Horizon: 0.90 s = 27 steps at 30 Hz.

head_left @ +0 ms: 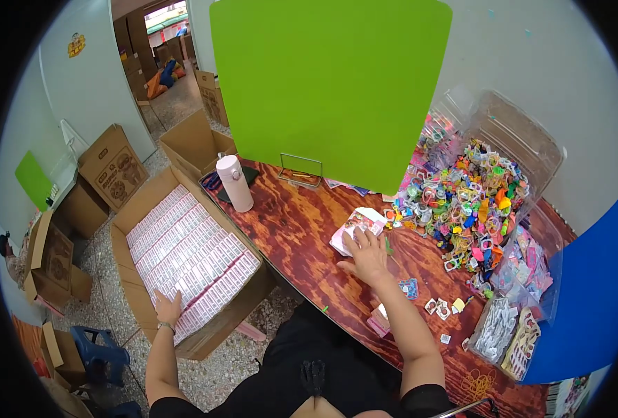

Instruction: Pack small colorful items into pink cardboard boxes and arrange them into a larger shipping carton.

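My left hand lies with fingers spread on the near left part of the rows of small pink-and-white boxes. The boxes fill a large open cardboard carton beside the table. Over on the wood-patterned table, my right hand rests on a small stack of pink-and-white printed packets. Its fingers are stretched out and apart, covering the near part of the stack. Below my right forearm, another pink packet is partly hidden.
A big heap of colourful small plastic trinkets covers the table's right side. A tray of silvery packets stands nearer. A pink bottle stands at the left edge, and a green board rises at the back. Several cartons stand left.
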Tool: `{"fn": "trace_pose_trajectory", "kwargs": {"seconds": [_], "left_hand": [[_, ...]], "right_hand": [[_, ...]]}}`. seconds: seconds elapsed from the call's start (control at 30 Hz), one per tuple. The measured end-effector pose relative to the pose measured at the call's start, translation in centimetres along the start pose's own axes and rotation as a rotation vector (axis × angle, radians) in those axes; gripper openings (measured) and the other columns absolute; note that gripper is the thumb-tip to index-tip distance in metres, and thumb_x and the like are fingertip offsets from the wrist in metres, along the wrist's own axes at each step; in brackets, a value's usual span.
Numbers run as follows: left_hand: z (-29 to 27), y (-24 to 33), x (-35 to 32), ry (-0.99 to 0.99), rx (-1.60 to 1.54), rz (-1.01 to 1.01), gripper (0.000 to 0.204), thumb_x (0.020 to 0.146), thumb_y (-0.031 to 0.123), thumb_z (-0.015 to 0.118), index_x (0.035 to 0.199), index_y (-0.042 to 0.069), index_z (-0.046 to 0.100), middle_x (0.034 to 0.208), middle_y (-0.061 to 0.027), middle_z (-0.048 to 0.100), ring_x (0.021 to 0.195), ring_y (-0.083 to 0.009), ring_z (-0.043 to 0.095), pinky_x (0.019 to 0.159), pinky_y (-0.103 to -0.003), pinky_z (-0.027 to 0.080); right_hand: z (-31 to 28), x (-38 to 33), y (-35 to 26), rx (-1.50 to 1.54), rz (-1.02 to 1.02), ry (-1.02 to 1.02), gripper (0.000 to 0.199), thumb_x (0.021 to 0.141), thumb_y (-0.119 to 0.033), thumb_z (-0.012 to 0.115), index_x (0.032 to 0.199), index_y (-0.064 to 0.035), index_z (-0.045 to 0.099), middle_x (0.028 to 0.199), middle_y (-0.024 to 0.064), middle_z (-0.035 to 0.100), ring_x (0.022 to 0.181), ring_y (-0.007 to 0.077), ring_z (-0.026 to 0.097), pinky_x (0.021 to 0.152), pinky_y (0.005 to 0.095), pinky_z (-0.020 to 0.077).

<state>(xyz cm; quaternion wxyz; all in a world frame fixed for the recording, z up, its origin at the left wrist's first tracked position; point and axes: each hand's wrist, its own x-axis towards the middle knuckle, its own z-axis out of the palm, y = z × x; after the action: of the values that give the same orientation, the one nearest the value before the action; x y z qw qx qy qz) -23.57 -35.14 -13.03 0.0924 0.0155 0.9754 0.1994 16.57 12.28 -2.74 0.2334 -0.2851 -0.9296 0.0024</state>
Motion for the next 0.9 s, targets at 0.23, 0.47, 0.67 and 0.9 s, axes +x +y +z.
{"fn": "trace_pose_trajectory", "kwargs": {"seconds": [0.23,0.47,0.67,0.9], "left_hand": [[-2.0,7.5,-2.6,0.509,-0.051,0.573,0.074,0.094,0.031,0.068,0.15,-0.006,0.036,0.148,-0.0308,0.044,0.136,-0.0457,0.042,0.116,-0.05,0.032],[-2.0,26.7,-16.5,-0.357,-0.903,0.86,0.037,0.099,0.016,0.065,0.131,0.0,0.059,0.12,-0.0109,0.067,0.112,-0.0179,0.063,0.097,-0.032,0.05],[3.0,37.2,-22.3,-1.207,-1.052,0.405,0.055,0.103,0.037,0.061,0.142,0.002,0.047,0.13,-0.01,0.062,0.111,-0.0186,0.063,0.092,-0.033,0.053],[4.5,42.1,-25.5,-1.407,-0.973,0.672,0.07,0.092,0.029,0.077,0.145,0.0,0.041,0.132,-0.0081,0.057,0.117,-0.0147,0.056,0.098,-0.036,0.05]], "right_hand": [[1.7,0.6,0.7,-0.045,-0.05,-0.065,0.034,0.092,-0.032,0.067,0.122,-0.0159,0.066,0.141,0.0086,0.058,0.129,0.0337,0.053,0.107,0.0626,0.0339],[-1.3,2.0,0.9,0.014,-0.03,0.153,0.037,0.082,-0.007,0.064,0.118,-0.0141,0.068,0.128,0.0072,0.066,0.122,0.0315,0.058,0.098,0.0398,0.0525],[-6.9,0.9,-1.1,-0.074,-0.429,0.299,0.036,0.079,-0.009,0.068,0.114,-0.004,0.069,0.122,0.0115,0.066,0.119,0.0308,0.061,0.096,0.0388,0.0555],[-8.0,-4.7,-3.6,-0.158,-0.643,0.077,0.035,0.08,-0.016,0.063,0.111,-0.0001,0.069,0.121,0.0134,0.067,0.124,0.0288,0.06,0.104,0.0402,0.0503]]}}
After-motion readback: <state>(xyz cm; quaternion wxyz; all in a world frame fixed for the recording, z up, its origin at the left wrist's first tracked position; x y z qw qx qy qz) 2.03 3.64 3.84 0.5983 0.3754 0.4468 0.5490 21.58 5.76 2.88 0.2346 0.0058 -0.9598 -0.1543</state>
